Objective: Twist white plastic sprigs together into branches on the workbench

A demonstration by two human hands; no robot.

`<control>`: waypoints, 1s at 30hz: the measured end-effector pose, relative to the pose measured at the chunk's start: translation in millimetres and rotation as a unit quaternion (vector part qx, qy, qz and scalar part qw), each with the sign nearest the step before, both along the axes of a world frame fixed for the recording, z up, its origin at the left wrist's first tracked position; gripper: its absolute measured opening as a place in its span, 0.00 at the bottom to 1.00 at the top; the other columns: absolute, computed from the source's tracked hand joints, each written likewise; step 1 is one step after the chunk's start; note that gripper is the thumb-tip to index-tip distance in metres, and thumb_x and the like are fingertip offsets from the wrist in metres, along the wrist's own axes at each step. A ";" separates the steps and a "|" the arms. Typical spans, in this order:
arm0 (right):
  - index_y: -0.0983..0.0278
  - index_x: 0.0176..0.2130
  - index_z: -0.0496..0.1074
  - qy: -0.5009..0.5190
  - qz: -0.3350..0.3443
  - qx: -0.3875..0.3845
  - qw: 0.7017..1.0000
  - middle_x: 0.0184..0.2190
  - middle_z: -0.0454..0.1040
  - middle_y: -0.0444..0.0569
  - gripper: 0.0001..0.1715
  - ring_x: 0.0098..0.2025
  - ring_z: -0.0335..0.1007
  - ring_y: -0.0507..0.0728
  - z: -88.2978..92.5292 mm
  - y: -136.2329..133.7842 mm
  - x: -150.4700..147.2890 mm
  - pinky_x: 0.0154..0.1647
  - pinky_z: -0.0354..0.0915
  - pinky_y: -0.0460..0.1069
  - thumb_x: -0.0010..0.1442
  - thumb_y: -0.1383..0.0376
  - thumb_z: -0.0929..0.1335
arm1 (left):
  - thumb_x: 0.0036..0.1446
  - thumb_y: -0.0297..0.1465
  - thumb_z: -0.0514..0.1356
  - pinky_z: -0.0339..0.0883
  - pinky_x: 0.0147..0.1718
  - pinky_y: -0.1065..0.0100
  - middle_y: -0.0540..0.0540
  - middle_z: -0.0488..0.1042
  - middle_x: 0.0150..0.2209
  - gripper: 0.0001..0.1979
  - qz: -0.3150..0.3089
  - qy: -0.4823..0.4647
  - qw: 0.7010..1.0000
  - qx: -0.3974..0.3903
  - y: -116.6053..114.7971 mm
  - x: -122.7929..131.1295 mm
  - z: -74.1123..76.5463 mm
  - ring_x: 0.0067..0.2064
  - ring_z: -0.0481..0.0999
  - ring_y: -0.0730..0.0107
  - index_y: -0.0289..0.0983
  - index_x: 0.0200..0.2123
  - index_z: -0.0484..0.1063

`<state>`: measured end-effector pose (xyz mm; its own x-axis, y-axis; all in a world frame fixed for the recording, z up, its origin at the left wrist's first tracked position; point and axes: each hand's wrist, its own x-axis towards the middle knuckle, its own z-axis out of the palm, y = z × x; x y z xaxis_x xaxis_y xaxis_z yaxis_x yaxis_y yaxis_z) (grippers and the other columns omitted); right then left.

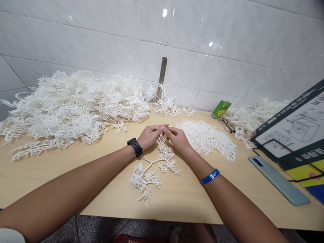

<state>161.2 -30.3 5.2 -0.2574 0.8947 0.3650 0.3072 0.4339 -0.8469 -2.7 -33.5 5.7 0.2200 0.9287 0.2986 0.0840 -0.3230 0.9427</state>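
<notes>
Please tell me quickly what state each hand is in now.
Left hand: closed, pinching the white branched piece.
Right hand: closed, pinching apparently the same piece close beside it.

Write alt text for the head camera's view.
A person's left hand and right hand pinch a white branching piece over a tan table, with a large tangled white heap to the left and a smaller white pile to the right.

Single head cam, worn by the person: looks forward and down across the table (197, 192) at close range. Left hand (149, 136) and right hand (179, 138) mid-frame, wall (126, 23) across top, floor (97, 229) strip at bottom.
</notes>
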 end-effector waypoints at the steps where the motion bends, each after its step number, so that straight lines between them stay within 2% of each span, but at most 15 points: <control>1: 0.65 0.30 0.74 0.013 0.012 -0.011 1.000 0.22 0.69 0.44 0.19 0.27 0.63 0.52 -0.1 -0.9 -1.8 0.30 0.59 0.48 0.59 0.52 0.66 | 0.58 0.43 0.58 0.65 0.48 0.62 0.41 0.80 0.38 0.23 -0.008 0.002 1.000 0.005 1.1 0.2 -1.3 0.44 0.75 0.61 0.32 0.48 0.77; 3: 0.65 0.32 0.74 0.031 0.026 -0.014 0.999 0.23 0.69 0.44 0.16 0.27 0.63 0.52 0.4 -2.3 -3.4 0.30 0.59 0.48 0.58 0.54 0.67 | 0.58 0.42 0.57 0.65 0.49 0.62 0.40 0.79 0.43 0.23 -0.006 0.010 1.000 0.014 1.6 0.8 -2.4 0.47 0.75 0.61 0.32 0.49 0.76; 5: 0.65 0.33 0.74 0.024 0.025 -0.005 0.999 0.26 0.72 0.45 0.14 0.29 0.65 0.52 1.5 -3.4 -3.1 0.33 0.60 0.48 0.58 0.56 0.66 | 0.58 0.40 0.57 0.65 0.46 0.63 0.41 0.79 0.43 0.21 0.029 0.033 0.999 0.030 -0.4 1.6 -1.1 0.44 0.75 0.63 0.33 0.49 0.76; 7: 0.65 0.32 0.74 0.006 0.009 0.005 1.000 0.27 0.73 0.46 0.14 0.30 0.65 0.53 2.9 -4.5 -2.2 0.34 0.60 0.48 0.59 0.58 0.65 | 0.58 0.38 0.57 0.65 0.40 0.66 0.43 0.79 0.38 0.18 0.079 0.077 0.992 0.057 -3.8 2.1 1.7 0.38 0.74 0.66 0.34 0.47 0.75; 9: 0.65 0.30 0.74 -0.003 -0.008 0.009 1.000 0.27 0.73 0.47 0.15 0.30 0.65 0.53 3.7 -5.1 -1.5 0.34 0.60 0.48 0.59 0.58 0.65 | 0.57 0.36 0.57 0.62 0.32 0.69 0.48 0.75 0.29 0.15 0.118 0.121 0.982 0.085 -7.0 2.2 4.5 0.29 0.69 0.71 0.36 0.44 0.75; 12: 0.65 0.29 0.73 -0.004 -0.019 0.012 1.000 0.26 0.73 0.46 0.16 0.29 0.65 0.53 3.3 -4.8 -1.2 0.33 0.59 0.48 0.60 0.57 0.64 | 0.56 0.35 0.58 0.58 0.26 0.71 0.54 0.67 0.22 0.10 0.143 0.145 0.973 0.107 -8.7 1.9 6.3 0.23 0.61 0.75 0.37 0.39 0.72; 17: 0.65 0.28 0.72 -0.002 -0.013 0.009 1.000 0.25 0.72 0.46 0.18 0.28 0.64 0.52 2.3 -5.1 -2.1 0.32 0.59 0.47 0.60 0.56 0.63 | 0.54 0.35 0.58 0.55 0.25 0.72 0.53 0.68 0.23 0.08 0.151 0.150 0.971 0.105 -6.5 1.4 3.9 0.22 0.59 0.77 0.37 0.33 0.72; 26: 0.65 0.28 0.71 -0.027 -0.016 0.024 0.999 0.24 0.71 0.45 0.18 0.27 0.63 0.51 2.6 -7.8 -1.8 0.30 0.57 0.46 0.62 0.57 0.62 | 0.53 0.36 0.59 0.54 0.26 0.71 0.52 0.70 0.23 0.10 0.139 0.169 0.972 0.090 -2.0 -0.7 1.0 0.22 0.58 0.76 0.37 0.30 0.76; 30: 0.64 0.27 0.71 -0.073 -0.046 0.063 0.994 0.24 0.71 0.45 0.17 0.28 0.63 0.52 1.6 -6.6 -0.4 0.30 0.57 0.47 0.63 0.59 0.62 | 0.55 0.38 0.58 0.53 0.25 0.71 0.52 0.68 0.21 0.11 0.112 0.163 0.977 0.080 0.4 -2.6 -0.1 0.23 0.58 0.75 0.37 0.32 0.76</control>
<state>160.7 -36.9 6.8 -0.2348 0.8663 0.4408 0.4654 0.4984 -0.7315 -5.3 -33.2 5.6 0.1248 0.9119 0.3909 0.4569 -0.4026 0.7932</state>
